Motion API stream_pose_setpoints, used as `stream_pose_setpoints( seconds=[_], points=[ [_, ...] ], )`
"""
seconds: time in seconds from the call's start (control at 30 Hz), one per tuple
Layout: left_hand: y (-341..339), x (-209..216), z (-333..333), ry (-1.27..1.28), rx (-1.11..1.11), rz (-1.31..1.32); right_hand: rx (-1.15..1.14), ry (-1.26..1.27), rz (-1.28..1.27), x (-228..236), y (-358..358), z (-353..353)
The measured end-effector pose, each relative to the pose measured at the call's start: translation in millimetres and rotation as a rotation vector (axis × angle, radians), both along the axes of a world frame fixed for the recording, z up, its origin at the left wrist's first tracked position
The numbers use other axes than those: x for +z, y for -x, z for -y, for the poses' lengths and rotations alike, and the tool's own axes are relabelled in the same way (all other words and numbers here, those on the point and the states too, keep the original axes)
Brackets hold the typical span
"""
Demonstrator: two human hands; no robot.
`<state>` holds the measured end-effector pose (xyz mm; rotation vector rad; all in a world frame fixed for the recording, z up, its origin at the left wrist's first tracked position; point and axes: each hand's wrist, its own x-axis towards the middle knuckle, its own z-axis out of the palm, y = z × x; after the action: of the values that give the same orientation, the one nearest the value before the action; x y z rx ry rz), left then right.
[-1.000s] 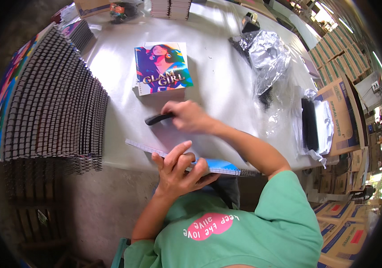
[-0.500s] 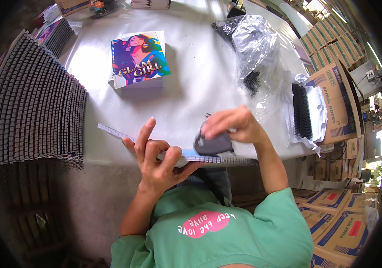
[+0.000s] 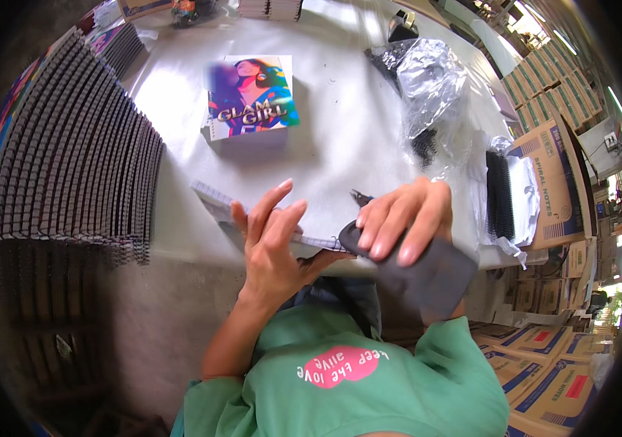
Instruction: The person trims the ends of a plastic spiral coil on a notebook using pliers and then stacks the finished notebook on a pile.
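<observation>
My left hand (image 3: 273,251) grips a small notebook (image 3: 212,198) with squared pages, held tilted at the table's front edge. Its thumb is underneath and its fingers are raised over the page side. My right hand (image 3: 407,218) is closed over a dark grey, flat, rounded piece (image 3: 438,277), whose exact kind I cannot make out. That piece covers the right end of the notebook. Just behind the right fingers shows the tip of a small pair of pliers (image 3: 359,197); its handles are hidden, and whether the hand holds it I cannot tell.
Spiral notebooks (image 3: 70,146) stand in a tall stack at the left. A shorter stack with a colourful cover (image 3: 252,95) sits mid-table. Clear plastic bags (image 3: 431,84), black coils (image 3: 498,193) and an opened carton (image 3: 552,175) line the right side; cartons (image 3: 555,379) are piled below.
The right hand has moved right and toward me, and the dark grey piece has swung out over the table edge with it. The notebook and left hand appear slightly further right.
</observation>
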<state>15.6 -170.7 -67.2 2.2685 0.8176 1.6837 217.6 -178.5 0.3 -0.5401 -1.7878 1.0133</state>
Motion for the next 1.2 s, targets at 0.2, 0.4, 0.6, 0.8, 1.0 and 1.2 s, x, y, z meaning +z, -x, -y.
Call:
stream_pose_setpoints(
  seconds=[0.2,0.4,0.6,0.8,1.0,1.2],
  points=[
    [2.6,8.6,-3.3,-0.043,0.363,-0.241,-0.648,0.129,-0.256,-11.3,-49.5,30.7],
    [-22.9,12.3,-19.9,-0.096,0.353,-0.116,-1.132,-0.350,-0.232,58.3,-48.5,111.5],
    [-22.5,2.5,-21.0,-0.082,0.313,-0.119,-1.198,-0.398,0.499,-26.6,55.8,50.6],
    [-10.5,16.6,-20.3,-0.002,0.167,-0.155,-0.918,-0.102,0.202,-35.2,31.6,142.8],
    [9.3,19.3,-11.1,-0.020,0.180,-0.316,-0.476,-0.016,-0.396,21.8,-44.2,91.1],
    [0.6,19.3,-8.1,0.099,0.107,-0.252,-0.044,0.364,0.134,-6.8,-30.0,19.0]
  ],
)
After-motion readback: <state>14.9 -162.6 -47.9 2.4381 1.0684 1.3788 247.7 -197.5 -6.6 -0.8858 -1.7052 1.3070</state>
